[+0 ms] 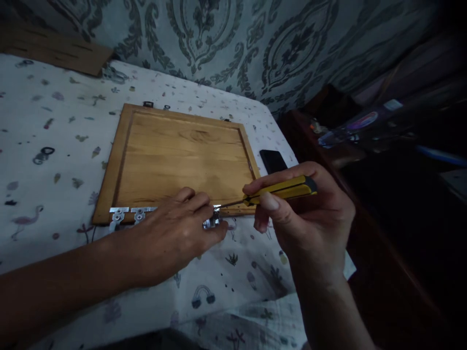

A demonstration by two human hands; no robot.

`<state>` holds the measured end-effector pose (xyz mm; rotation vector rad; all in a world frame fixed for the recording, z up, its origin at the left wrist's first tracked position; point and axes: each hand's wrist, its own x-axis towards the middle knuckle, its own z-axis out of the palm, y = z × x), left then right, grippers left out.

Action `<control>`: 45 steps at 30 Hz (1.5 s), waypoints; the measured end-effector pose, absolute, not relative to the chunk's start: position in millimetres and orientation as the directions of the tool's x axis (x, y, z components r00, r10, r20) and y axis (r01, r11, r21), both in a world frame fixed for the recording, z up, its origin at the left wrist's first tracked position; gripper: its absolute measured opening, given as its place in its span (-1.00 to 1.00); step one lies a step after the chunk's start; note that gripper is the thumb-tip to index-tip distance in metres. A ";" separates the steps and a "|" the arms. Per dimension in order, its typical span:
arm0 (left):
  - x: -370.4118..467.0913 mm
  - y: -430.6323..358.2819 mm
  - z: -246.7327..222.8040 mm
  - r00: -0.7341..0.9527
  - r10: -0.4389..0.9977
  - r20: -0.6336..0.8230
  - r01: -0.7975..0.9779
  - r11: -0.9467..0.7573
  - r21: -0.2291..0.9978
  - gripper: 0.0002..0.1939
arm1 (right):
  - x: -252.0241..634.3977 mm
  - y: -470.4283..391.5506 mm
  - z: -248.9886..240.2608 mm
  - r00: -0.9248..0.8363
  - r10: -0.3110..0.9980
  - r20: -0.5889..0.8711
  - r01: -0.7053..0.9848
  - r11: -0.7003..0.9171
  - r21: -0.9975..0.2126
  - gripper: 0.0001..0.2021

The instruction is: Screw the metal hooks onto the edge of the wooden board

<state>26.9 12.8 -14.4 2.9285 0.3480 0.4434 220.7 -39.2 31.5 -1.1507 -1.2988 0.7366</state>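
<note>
A person's two bare hands work at the near edge of a wooden cabinet door [189,155], which lies flat on a table [73,170] spread with white printed cloth. The right hand [314,223] holds a yellow-and-black screwdriver [280,190] between thumb and fingers, its shaft pointing left and its tip at a metal hinge [211,221]. The left hand [178,228] lies over the door's edge, its grip narrow, with the hinge between fingers and thumb. Those fingers cover part of the hinge, and whether the tip sits in a screw is too small to tell. The left hand also hides some of the near edge; to its left, two more hinges [118,215] show, the second partly covered. The right hand conceals the door's near right corner. Both forearms are cut off by the frame, and the right side is dark, with a plastic bottle [365,121] only dimly visible.

The cloth stretches wide to the left of the door. On the right the strip is narrower, with a flat black object [273,161] between door and table edge. Beyond the far side, small dark fittings [148,104] jut out.
</note>
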 end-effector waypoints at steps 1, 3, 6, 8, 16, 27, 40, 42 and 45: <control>26.8 12.8 -13.9 0.929 0.253 0.271 0.205 -0.959 0.195 -0.63 | 222.0 -39.4 31.2 0.153 0.929 0.337 0.159 0.313 -0.936 -0.82; 26.7 12.5 -13.0 0.927 0.259 0.270 0.209 -0.957 0.201 -0.65 | 224.8 -40.5 31.2 0.093 0.942 0.322 0.140 0.307 -0.941 -0.71; 26.7 12.1 -13.1 0.925 0.261 0.276 0.212 -0.958 0.195 -0.66 | 226.4 -42.4 32.0 0.049 0.954 0.295 0.161 0.284 -0.945 -0.73; 26.9 12.0 -14.2 0.925 0.257 0.281 0.209 -0.959 0.191 -0.66 | 224.8 -42.6 32.5 0.073 0.950 0.302 0.188 0.285 -0.940 -0.83; 27.1 11.9 -14.5 0.925 0.255 0.281 0.210 -0.961 0.182 -0.63 | 223.0 -38.7 31.2 0.131 0.940 0.317 0.143 0.298 -0.944 -0.80; 26.8 12.1 -14.1 0.930 0.259 0.262 0.219 -0.960 0.174 -0.61 | 225.0 -41.1 27.8 0.162 0.911 0.379 0.203 0.346 -0.916 -0.90; 26.5 11.3 -14.3 0.925 0.263 0.276 0.215 -0.958 0.191 -0.65 | 224.3 -42.7 28.9 0.120 0.939 0.323 0.202 0.295 -0.934 -0.81; 26.6 11.1 -13.3 0.926 0.261 0.273 0.214 -0.958 0.188 -0.65 | 222.4 -42.5 29.5 0.162 0.923 0.349 0.217 0.312 -0.925 -0.87; 26.7 11.6 -13.8 0.927 0.255 0.275 0.210 -0.961 0.183 -0.65 | 220.9 -41.0 29.8 0.193 0.912 0.363 0.188 0.329 -0.926 -0.84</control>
